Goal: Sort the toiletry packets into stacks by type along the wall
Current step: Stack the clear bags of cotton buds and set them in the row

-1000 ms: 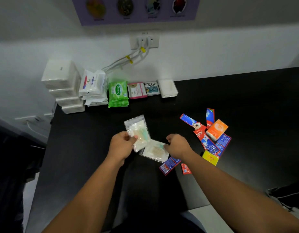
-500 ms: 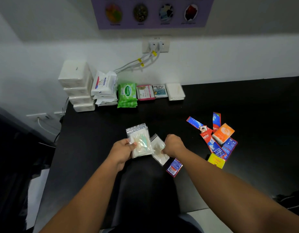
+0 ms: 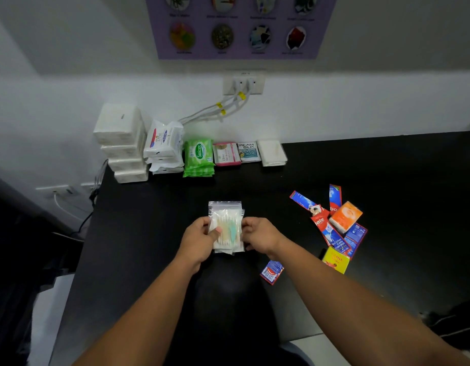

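Two clear zip bags [image 3: 226, 228] of cotton swabs, stacked, are at mid-table between our hands: left hand [image 3: 198, 240] pinches the 9 o'clock edge, right hand [image 3: 260, 233] the 3 o'clock edge. We judge them light, floppy, slick; hold by the edges to keep alignment. Bare table [image 3: 360, 159] lies at 1 o'clock beside the white packet stack [image 3: 272, 153]; loose sachets [image 3: 334, 228] crowd 3 o'clock.

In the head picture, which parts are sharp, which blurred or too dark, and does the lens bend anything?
Head view: the Sanicare pack label reads clearly; the poster captions are too blurred to read; the black table swallows detail; the clear bags of cotton swabs, held between the left hand and right hand, look slightly soft; the wide lens stretches both forearms toward the lower corners.
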Available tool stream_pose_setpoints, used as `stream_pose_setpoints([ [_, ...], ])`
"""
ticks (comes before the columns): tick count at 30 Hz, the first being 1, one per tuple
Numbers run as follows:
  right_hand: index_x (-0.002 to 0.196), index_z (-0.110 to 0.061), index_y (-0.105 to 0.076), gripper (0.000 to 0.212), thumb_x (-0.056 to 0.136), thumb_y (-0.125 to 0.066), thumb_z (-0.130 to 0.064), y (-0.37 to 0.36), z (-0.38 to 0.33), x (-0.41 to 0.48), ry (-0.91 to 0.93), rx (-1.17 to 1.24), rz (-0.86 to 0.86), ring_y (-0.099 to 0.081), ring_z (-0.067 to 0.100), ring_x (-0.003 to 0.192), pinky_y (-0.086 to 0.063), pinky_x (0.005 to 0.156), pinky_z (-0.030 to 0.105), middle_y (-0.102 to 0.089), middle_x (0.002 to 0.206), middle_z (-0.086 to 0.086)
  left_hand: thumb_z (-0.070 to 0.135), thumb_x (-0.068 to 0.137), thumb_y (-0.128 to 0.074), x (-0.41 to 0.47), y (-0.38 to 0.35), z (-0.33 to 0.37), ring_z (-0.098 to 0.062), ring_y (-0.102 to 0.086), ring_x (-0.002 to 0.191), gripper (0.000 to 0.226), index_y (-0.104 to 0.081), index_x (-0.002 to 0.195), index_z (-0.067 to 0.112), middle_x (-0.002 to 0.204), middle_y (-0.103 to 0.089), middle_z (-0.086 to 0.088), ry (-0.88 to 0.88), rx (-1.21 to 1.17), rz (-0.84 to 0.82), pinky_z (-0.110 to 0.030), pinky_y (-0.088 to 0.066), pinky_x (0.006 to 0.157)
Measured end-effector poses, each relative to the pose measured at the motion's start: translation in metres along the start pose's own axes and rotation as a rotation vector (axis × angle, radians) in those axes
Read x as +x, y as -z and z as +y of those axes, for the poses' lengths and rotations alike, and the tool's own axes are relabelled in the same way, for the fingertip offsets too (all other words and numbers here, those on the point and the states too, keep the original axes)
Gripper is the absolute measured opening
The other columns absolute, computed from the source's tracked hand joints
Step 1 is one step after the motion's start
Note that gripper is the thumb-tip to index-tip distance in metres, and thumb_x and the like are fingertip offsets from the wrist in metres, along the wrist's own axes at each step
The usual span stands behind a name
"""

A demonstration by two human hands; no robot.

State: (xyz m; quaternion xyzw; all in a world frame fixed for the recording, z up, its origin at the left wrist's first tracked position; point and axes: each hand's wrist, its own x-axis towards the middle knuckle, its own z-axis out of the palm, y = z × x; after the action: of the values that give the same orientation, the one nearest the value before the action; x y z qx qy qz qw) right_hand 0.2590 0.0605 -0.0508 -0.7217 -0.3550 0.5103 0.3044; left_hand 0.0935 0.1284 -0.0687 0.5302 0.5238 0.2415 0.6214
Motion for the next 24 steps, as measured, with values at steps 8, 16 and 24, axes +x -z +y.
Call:
stream_pose_setpoints([
  [8,0.134,-0.012,-0.05,0.045,0.092,-0.055,0.004,-0.008,0.0,-0.009,0.264,-0.102,0.168,-0.06,0.006,0.112,-0.051,0.094,0.017,-0.065,0.124,0.0,0.011,0.095,-0.063,-0.004,-0.004,-0.008,0.001,-0.064,0.107,0.062,-0.038,0.149,0.029,0.119,-0.068,0.015,-0.286,0.252,0.073,-0.023,-0.049,0.096],
  [16,0.129,-0.016,-0.054,0.031,0.098,-0.055,-0.014,-0.026,0.02,-0.009,0.251,-0.229,0.26,-0.063,0.013,0.105,-0.048,0.085,0.021,-0.067,0.117,0.001,0.012,0.1,-0.056,-0.014,-0.008,-0.03,0.0,-0.063,0.1,0.032,-0.059,0.13,0.019,0.109,-0.068,0.01,-0.32,0.365,0.056,-0.005,-0.045,0.08],
  [24,0.108,-0.011,-0.065,0.017,0.096,-0.054,-0.011,-0.024,0.027,0.004,0.294,-0.292,0.309,-0.065,0.02,0.091,-0.049,0.076,0.028,-0.07,0.101,0.006,0.007,0.097,-0.061,-0.012,-0.021,-0.033,-0.002,-0.06,0.074,0.013,-0.069,0.104,0.013,0.08,-0.062,0.012,-0.366,0.501,0.181,-0.007,-0.041,0.063],
])
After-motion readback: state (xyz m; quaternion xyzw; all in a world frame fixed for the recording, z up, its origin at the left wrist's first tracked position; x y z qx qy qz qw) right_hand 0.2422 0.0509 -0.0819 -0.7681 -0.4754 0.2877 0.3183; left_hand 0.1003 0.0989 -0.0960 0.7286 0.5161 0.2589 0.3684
